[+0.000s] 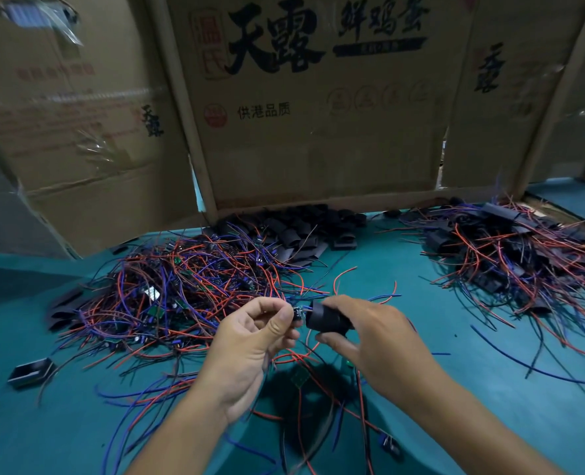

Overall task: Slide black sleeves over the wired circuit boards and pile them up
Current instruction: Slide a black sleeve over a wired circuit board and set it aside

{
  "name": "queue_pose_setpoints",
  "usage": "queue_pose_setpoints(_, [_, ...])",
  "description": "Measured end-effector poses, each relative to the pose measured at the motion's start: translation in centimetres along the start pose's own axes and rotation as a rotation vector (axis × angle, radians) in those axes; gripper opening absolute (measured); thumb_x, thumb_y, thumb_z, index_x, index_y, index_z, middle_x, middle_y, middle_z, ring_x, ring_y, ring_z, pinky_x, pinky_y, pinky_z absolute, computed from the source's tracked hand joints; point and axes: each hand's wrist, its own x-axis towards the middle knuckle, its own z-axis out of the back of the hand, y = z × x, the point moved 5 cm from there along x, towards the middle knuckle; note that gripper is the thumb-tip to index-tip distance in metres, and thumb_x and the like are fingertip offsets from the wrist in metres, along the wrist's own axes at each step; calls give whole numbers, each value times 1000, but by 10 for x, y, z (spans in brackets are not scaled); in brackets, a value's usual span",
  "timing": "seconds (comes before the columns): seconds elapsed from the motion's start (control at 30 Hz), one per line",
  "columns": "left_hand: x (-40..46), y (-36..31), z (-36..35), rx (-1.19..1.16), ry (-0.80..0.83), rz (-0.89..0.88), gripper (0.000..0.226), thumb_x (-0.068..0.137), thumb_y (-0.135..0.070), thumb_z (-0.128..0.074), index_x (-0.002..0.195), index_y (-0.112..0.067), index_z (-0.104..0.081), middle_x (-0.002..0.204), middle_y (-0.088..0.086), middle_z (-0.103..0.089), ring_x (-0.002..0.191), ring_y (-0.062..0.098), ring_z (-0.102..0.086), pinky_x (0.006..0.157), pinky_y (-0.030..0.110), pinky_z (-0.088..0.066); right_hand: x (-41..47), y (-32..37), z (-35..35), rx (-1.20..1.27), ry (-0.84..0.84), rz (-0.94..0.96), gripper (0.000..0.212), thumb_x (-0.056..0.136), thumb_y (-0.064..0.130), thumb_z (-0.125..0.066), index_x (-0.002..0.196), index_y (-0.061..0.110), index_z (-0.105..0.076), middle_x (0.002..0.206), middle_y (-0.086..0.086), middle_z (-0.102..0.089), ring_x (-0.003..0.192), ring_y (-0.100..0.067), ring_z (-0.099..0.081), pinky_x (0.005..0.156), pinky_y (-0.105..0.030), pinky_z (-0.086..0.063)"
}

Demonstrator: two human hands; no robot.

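Centrally, just below mid-frame: left hand [250,341] pinches a small wired circuit board [298,313] between thumb and fingertips, the other fingers curled in toward the palm. Board's free end points toward 3 o'clock, at the open mouth of a black sleeve [327,319]. Whether board and sleeve touch, cannot tell.

Right hand [376,341] grips the sleeve, thumb below, fingers wrapped over the top. Sleeve mouth held rounded open, facing 9 o'clock. Red and blue leads trail from the board, some upward behind the sleeve, some downward between the wrists.

Teal table [404,269] beneath. At 10 o'clock from the hands: large tangle of unsleeved boards [181,293] with red, blue and black wires. At 12 o'clock, against the cardboard: heap of empty sleeves [305,231], flat and black. At 2 o'clock: pile of sleeved boards [510,255], wires sticking out all round.

At 8 o'clock, near the left edge: one stray sleeve [30,371], lying alone. Printed cardboard boxes [318,108] stand upright along the table's far side.
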Motion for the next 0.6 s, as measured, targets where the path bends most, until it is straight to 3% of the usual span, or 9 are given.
queue_pose_setpoints(0.17, [-2, 3, -3, 85, 11, 14, 21, 70, -16, -74, 85, -4, -67, 69, 7, -63, 54, 10, -55, 52, 15, -49, 1, 4, 1, 51, 29, 80, 43, 82, 31, -76, 123, 23, -64, 107, 4, -70, 96, -19, -63, 83, -31, -48])
queue_pose_setpoints(0.33, [-2, 4, -4, 97, 9, -24, 20, 68, -15, -76, 83, -5, -66, 67, 7, -60, 54, 11, -52, 53, 15, -47, 1, 5, 4, 74, 45, 127, 40, 80, 31, -75, 118, 24, -64, 98, 5, -70, 87, -15, -61, 75, -25, -45])
queue_pose_setpoints(0.47, [-3, 8, -6, 117, 21, -21, 31, 63, -21, -81, 85, -6, -64, 63, 3, -54, 53, 11, -45, 51, 16, -39, 0, 6, -1, 79, 80, 126, 54, 84, 29, -74, 135, 24, -58, 97, 7, -65, 87, -11, -56, 75, -14, -35])
queue_pose_setpoints(0.6, [-2, 7, -4, 104, 40, 1, 25, 66, -25, -78, 82, -7, -74, 73, 7, -65, 58, 12, -58, 57, 17, -50, 1, 4, 0, 93, 103, 123, 57, 87, 29, -70, 141, 28, -51, 98, 10, -60, 89, -9, -52, 77, -12, -34])
